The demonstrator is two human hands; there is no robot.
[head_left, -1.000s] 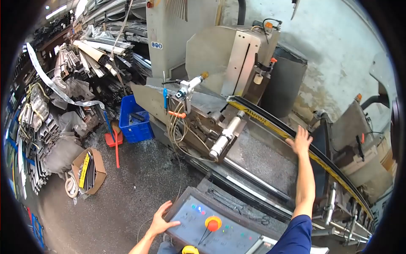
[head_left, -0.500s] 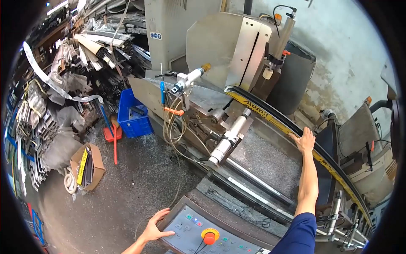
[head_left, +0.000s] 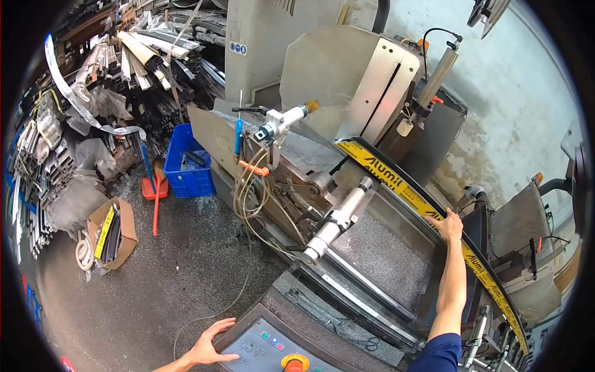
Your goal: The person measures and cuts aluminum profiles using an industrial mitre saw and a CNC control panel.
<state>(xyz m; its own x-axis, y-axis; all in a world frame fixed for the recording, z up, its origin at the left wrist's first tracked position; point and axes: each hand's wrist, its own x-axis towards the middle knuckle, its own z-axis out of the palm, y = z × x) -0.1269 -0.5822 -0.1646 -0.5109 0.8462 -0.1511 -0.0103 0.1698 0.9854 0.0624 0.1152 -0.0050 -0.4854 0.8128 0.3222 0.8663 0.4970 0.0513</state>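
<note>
Since the earlier frame, the profile [head_left: 396,184] had rolled so that more of its yellow lettered face showed, and the right hand [head_left: 449,228] had gone from spread fingers to a tighter curl over its upper edge. From the head view, the profile ran in a long curve from the foot of the slotted plate [head_left: 374,93] down toward the lower right, passing behind the cylinder [head_left: 338,221]. The right hand held it partway along, thumb on the yellow face; how far the fingers wrapped around the back was hidden. The left hand [head_left: 209,348] stood wide, thumb on the left edge of the panel [head_left: 263,353], near its buttons but apart from the red knob [head_left: 294,364]. On the floor stood a blue bin [head_left: 191,181] and a carton [head_left: 128,232].

Judging by the pose, the step in hand was setting the profile's lie on the machine. The next move seemed to call for a steady right grip and an exact seat, with fingers well away from the slot.
</note>
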